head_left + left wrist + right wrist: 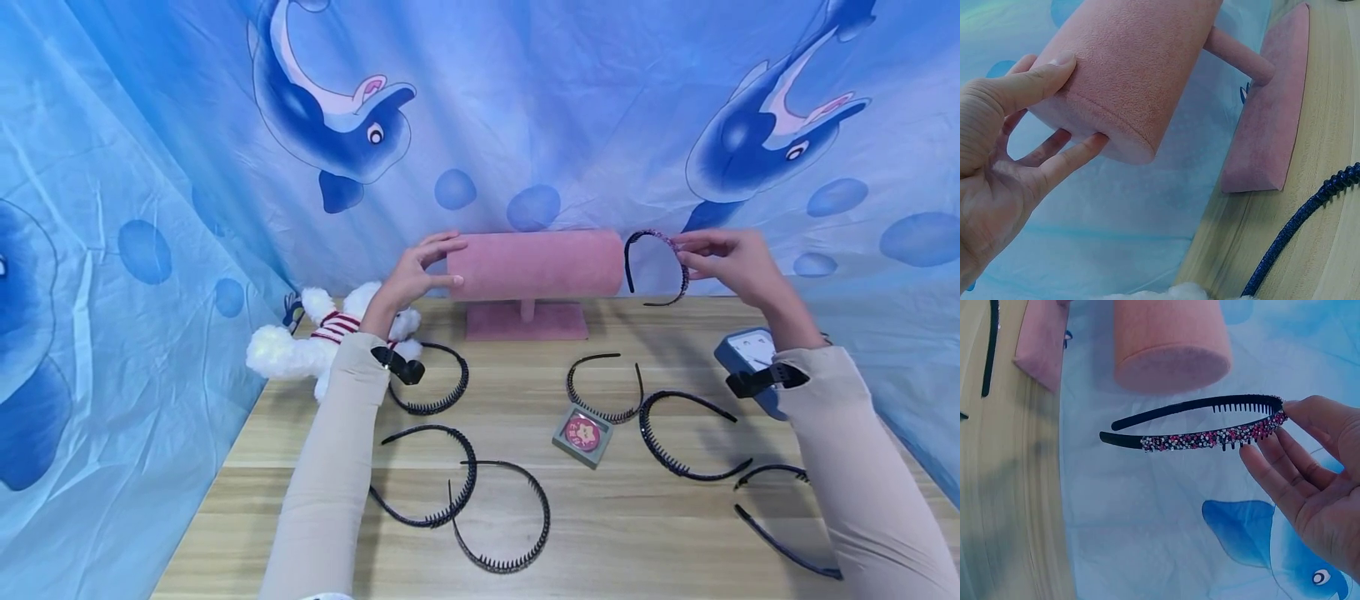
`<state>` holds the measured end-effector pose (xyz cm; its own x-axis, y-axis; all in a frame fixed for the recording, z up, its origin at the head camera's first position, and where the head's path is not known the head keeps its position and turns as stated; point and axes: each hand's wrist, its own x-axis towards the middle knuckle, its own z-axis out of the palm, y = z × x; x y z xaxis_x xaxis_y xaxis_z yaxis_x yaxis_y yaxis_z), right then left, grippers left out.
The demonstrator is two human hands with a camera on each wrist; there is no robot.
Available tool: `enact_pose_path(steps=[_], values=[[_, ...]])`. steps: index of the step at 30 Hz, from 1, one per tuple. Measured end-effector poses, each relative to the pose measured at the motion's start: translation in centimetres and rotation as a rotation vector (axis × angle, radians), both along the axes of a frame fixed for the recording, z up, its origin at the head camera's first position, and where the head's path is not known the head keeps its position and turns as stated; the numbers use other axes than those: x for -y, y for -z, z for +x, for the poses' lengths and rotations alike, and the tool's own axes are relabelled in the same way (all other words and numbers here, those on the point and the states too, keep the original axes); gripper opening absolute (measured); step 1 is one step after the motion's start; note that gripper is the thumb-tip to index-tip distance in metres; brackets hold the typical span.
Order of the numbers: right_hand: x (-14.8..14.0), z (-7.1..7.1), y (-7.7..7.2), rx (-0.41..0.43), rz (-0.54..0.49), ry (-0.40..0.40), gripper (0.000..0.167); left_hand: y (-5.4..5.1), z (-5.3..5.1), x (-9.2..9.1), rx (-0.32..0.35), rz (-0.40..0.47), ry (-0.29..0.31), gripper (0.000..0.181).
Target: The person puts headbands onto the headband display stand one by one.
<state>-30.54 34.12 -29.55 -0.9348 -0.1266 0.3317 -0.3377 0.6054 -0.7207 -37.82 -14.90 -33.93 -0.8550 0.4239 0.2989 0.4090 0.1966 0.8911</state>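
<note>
A pink plush headband stand (pixel 536 265) with a horizontal roll on a short post stands at the back of the table. My left hand (pixel 420 271) grips the roll's left end, thumb on the side and fingertips against the end face, as the left wrist view shows on the pink roll (pixel 1129 69). Off the roll's right end, my right hand (pixel 723 258) pinches a black toothed headband (pixel 1197 439) covered in pink and silver beads. In the head view that headband (pixel 684 279) hangs in the air, its open ends apart from the roll.
Several dark headbands, among them one at front centre (pixel 547 517), lie across the wooden table (pixel 600 550). A small framed badge (pixel 582 437) lies mid-table. At left sits a white plush toy (pixel 285 354); a blue box-like object (pixel 738 354) stands under the right forearm. Blue dolphin-print curtain (pixel 570 108) hangs behind.
</note>
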Motion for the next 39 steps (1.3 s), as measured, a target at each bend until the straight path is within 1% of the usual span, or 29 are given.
enact_pose_path(steps=[2, 4, 10, 18, 23, 28, 31, 33, 37, 39], values=[[0.4, -0.1, -0.1, -0.006, -0.015, 0.007, 0.036, 0.5, -0.5, 0.1, -0.006, 0.007, -0.005, 0.063], [0.9, -0.2, -0.1, -0.014, -0.030, 0.008, 0.037, 0.6, -0.5, 0.2, -0.012, 0.012, -0.007, 0.064], [2.3, -0.7, -0.2, -0.049, -0.058, 0.008, 0.036, 0.7, -0.4, 0.4, -0.025, 0.012, -0.014, 0.062], [3.8, -1.6, 0.0, -0.082, -0.092, -0.018, 0.033, 0.9, -0.4, 0.4, -0.019, 0.007, -0.038, 0.062], [4.3, -2.1, 0.2, -0.083, -0.098, 0.002, 0.032, 1.0, -0.3, 0.4, -0.027, 0.015, -0.027, 0.061], [4.7, -2.6, 0.4, -0.097, -0.116, 0.015, 0.030, 1.0, -0.3, 0.2, -0.034, 0.003, -0.023, 0.062], [5.0, -2.9, 0.6, -0.100, -0.130, 0.016, 0.029, 0.8, -0.2, 0.1, -0.023, 0.001, -0.017, 0.063], [5.2, -3.1, 0.6, -0.091, -0.133, 0.018, 0.029, 0.5, 0.0, 0.1, -0.009, 0.000, -0.013, 0.063], [5.5, -3.3, 0.7, -0.064, -0.137, 0.018, 0.030, -0.6, 1.0, 0.0, 0.005, -0.013, -0.009, 0.063], [5.6, -3.4, 0.8, -0.045, -0.151, 0.016, 0.031, -1.0, 1.4, -0.1, 0.000, -0.026, -0.006, 0.062]])
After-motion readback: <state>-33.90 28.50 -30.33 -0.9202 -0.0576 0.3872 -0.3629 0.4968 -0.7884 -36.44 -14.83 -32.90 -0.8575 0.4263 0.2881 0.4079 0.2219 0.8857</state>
